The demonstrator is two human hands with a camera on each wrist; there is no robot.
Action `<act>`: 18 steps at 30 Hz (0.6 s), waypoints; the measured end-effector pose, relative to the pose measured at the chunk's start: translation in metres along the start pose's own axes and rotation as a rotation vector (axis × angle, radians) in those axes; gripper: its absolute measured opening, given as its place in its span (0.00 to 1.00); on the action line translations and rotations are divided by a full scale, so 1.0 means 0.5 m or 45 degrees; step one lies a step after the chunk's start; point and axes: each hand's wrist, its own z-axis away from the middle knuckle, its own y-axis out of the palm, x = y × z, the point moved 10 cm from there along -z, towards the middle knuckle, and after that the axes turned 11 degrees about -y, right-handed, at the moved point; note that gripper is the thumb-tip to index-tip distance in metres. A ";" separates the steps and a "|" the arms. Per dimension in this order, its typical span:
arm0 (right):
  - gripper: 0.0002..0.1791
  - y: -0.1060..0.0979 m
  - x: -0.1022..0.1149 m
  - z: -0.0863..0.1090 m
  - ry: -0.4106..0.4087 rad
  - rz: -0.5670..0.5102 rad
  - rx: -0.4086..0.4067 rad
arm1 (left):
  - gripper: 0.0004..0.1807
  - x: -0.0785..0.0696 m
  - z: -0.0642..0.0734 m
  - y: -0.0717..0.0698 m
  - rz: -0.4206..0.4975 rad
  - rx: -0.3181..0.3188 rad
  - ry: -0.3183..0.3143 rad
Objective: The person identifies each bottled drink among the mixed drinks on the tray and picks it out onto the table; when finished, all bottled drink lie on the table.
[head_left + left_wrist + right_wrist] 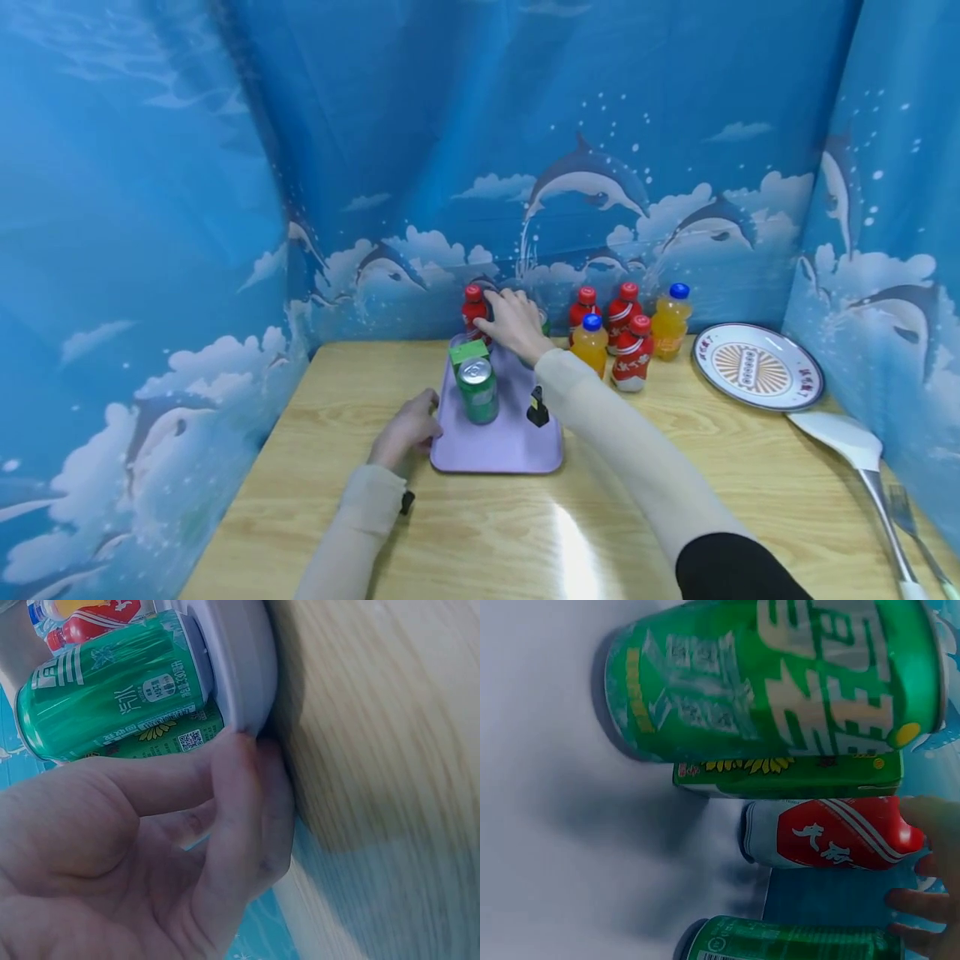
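A lilac tray (pixel 498 454) lies on the table, and my left hand (pixel 408 429) pinches its left rim between thumb and fingers. On the tray stand a green soda can (pixel 478 396), a green drink carton (pixel 469 353) behind it, and a red-capped bottle (pixel 474 312) at the far end. My right hand (pixel 517 323) reaches over the far end, fingers spread beside the bottle's cap; whether they touch it I cannot tell. Another green can (pixel 795 943) stands beyond the bottle in the right wrist view, mostly hidden by the hand in the head view.
Right of the tray stand several red bottles (pixel 632 354) and two orange juice bottles (pixel 671 321) with blue caps. Farther right lie a patterned plate (pixel 757 367), a white-headed ladle-like utensil (pixel 843 437) and a fork (pixel 903 512). Blue dolphin-print curtains (pixel 450 125) enclose the table.
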 end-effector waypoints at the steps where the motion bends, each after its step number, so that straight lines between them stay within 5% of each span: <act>1: 0.39 0.002 -0.001 -0.002 0.005 0.006 0.006 | 0.29 0.000 0.001 0.000 0.003 0.000 -0.003; 18: 0.47 0.041 -0.025 -0.037 0.116 0.067 0.105 | 0.27 0.004 -0.007 0.004 0.039 0.023 -0.005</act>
